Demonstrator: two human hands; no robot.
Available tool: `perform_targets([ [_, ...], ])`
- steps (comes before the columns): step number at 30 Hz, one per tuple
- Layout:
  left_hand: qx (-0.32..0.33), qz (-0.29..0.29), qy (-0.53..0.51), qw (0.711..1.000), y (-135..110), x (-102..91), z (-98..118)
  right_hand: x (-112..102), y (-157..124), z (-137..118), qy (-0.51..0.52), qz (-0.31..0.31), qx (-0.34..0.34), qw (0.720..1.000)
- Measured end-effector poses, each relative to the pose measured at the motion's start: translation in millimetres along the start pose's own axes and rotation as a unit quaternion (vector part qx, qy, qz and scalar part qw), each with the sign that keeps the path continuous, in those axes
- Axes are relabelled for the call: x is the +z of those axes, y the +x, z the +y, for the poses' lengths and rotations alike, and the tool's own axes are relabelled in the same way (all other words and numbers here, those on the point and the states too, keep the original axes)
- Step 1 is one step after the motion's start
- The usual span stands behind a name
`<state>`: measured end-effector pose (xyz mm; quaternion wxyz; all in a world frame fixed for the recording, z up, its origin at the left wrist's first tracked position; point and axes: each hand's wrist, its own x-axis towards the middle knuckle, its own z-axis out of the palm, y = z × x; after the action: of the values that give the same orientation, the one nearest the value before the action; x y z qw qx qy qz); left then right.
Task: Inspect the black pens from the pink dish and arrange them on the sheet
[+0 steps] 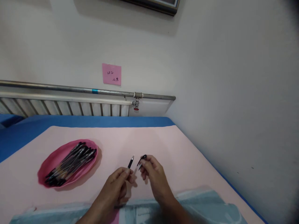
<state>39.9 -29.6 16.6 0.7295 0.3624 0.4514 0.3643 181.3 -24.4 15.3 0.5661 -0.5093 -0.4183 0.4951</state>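
My left hand [118,184] is closed around a pen [131,162], whose black grip and bare silver tip point up and away from me. Just to its right, my right hand [153,174] pinches a black pen cap [143,157] between thumb and fingers. A small gap separates cap and pen tip. Most of the pen's barrel is hidden in my left hand. To the left, an oval pink tray [44,168] holds a pile of several black-capped, clear-barrelled pens [73,161].
Pale pink sheeting [187,161] covers the blue table [130,121]. A light teal patterned plastic or cloth [198,202] lies along the near edge. Behind stand a white radiator [88,109] and a metal pipe [112,92]; a wall [233,93] borders the right side.
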Motion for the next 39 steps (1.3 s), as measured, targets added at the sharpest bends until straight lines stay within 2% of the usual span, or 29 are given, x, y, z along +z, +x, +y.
perform_targets([
  [2,0.01,-0.005,-0.007,1.0,-4.6,2.6,-0.5,-4.3,3.7,-3.6,0.046,0.039,-0.003,0.998],
  [6,0.007,-0.021,0.005,1.0,-8.2,5.1,-5.7,-4.8,5.4,-7.4,0.135,0.056,0.02,0.989],
  [13,0.008,-0.031,0.029,0.999,-4.3,2.2,-9.5,-5.0,4.0,-5.8,0.178,0.079,0.01,0.981],
  [20,0.016,-0.056,0.06,0.997,-3.3,3.2,-11.8,-3.4,3.2,-8.1,0.154,0.034,0.02,0.987],
  [28,0.023,-0.056,0.076,0.995,-5.0,2.0,-7.9,-2.1,0.6,-6.4,0.105,0.004,0.02,0.994],
  [33,0.028,-0.041,0.073,0.996,-6.0,0.8,-9.0,1.8,-2.0,-2.1,0.076,-0.038,0.047,0.995],
  [39,0.037,-0.069,0.124,0.989,-7.3,0.9,-2.7,3.8,-1.5,2.0,0.067,-0.074,0.085,0.991],
])
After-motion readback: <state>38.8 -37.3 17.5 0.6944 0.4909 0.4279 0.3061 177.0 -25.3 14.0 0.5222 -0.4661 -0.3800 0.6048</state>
